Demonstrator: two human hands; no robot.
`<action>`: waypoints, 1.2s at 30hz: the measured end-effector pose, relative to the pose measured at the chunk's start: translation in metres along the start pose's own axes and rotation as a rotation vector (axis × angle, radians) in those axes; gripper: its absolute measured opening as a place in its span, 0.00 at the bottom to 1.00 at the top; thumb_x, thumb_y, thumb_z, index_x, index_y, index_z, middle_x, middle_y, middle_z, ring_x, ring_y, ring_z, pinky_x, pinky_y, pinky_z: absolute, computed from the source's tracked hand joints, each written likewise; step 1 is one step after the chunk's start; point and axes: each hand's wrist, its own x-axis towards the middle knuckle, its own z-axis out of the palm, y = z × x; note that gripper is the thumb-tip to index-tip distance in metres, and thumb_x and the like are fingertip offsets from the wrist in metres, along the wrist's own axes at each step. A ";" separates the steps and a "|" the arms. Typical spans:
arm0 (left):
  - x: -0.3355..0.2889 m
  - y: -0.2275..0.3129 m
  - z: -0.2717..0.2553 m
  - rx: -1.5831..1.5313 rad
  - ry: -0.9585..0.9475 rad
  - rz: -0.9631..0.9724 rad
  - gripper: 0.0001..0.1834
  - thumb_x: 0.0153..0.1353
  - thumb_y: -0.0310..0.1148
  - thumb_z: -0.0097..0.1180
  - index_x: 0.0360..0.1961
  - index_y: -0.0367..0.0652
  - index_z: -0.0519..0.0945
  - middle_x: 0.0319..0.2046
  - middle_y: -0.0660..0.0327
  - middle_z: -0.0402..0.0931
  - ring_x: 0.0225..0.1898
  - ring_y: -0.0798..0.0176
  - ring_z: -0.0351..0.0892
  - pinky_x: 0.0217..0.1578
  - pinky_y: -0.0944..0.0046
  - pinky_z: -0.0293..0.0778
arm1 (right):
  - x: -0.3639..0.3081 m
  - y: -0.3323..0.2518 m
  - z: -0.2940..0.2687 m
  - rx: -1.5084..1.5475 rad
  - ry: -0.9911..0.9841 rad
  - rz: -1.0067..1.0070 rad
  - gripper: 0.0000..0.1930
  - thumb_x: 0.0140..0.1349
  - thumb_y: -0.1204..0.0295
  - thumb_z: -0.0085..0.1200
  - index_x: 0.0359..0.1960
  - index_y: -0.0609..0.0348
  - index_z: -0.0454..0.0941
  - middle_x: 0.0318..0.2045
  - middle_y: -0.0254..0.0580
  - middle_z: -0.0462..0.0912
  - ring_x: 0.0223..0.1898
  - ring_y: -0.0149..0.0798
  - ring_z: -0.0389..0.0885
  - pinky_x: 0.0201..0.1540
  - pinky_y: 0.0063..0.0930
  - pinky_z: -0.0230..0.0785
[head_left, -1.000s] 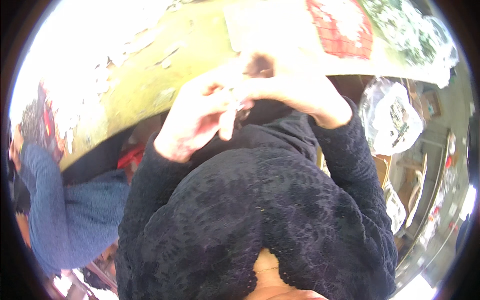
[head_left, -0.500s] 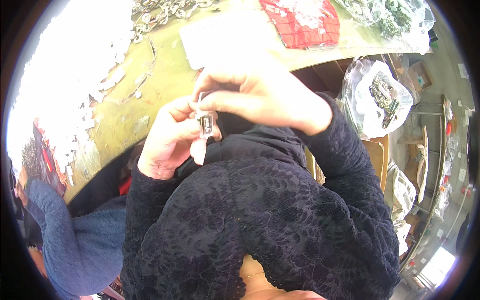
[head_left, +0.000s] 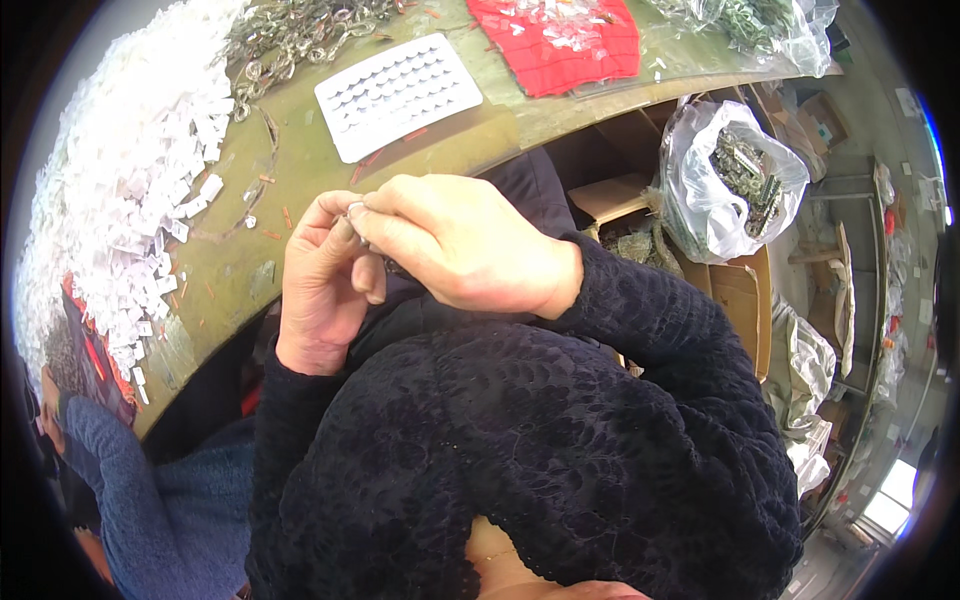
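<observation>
My left hand [head_left: 325, 285] and my right hand [head_left: 455, 240] meet in front of my lap, near the table's edge. Their fingertips pinch together around a small shiny piece [head_left: 356, 207]. Most of it is hidden by the fingers, so its kind cannot be made out. My left thumb and forefinger press on it from one side, with the other fingers curled below. The right hand covers it from above, its back turned up. Beyond the hands, a white tray [head_left: 465, 97] with rows of small dark-edged notches lies on the green table [head_left: 225, 265].
A big heap of small white pieces [head_left: 150, 190] covers the table's left. Metallic links [head_left: 300, 40] lie at the back, beside a red cloth [head_left: 620, 65] bearing clear bits. An open plastic bag [head_left: 690, 190] stands right, above a cardboard box [head_left: 742, 310]. A person's blue sleeve [head_left: 190, 480] is at left.
My right hand has moved left and lower, closing over the fingertips. The small clear piece with a dark inside, plainly visible before between the fingers, is now mostly covered. The glare has faded.
</observation>
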 end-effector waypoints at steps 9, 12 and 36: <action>-0.014 0.001 0.020 0.518 0.101 0.213 0.16 0.64 0.21 0.53 0.52 0.29 0.70 0.35 0.51 0.79 0.24 0.65 0.80 0.24 0.69 0.78 | -0.001 -0.002 -0.006 -0.006 0.019 0.057 0.16 0.54 0.77 0.55 0.46 0.64 0.75 0.29 0.43 0.77 0.27 0.44 0.79 0.27 0.31 0.73; -0.017 -0.004 0.022 0.492 0.112 0.244 0.15 0.64 0.21 0.52 0.51 0.29 0.71 0.35 0.52 0.79 0.24 0.65 0.80 0.25 0.70 0.78 | -0.003 -0.009 -0.002 -0.030 0.025 0.062 0.17 0.52 0.78 0.56 0.45 0.66 0.75 0.29 0.42 0.76 0.27 0.43 0.79 0.28 0.32 0.73; 0.015 -0.024 0.012 -0.087 0.013 -0.254 0.17 0.63 0.30 0.54 0.51 0.32 0.73 0.42 0.46 0.80 0.21 0.66 0.77 0.16 0.70 0.75 | -0.124 0.130 -0.124 -0.842 0.097 0.462 0.14 0.55 0.66 0.62 0.40 0.59 0.79 0.36 0.43 0.76 0.41 0.48 0.74 0.44 0.40 0.67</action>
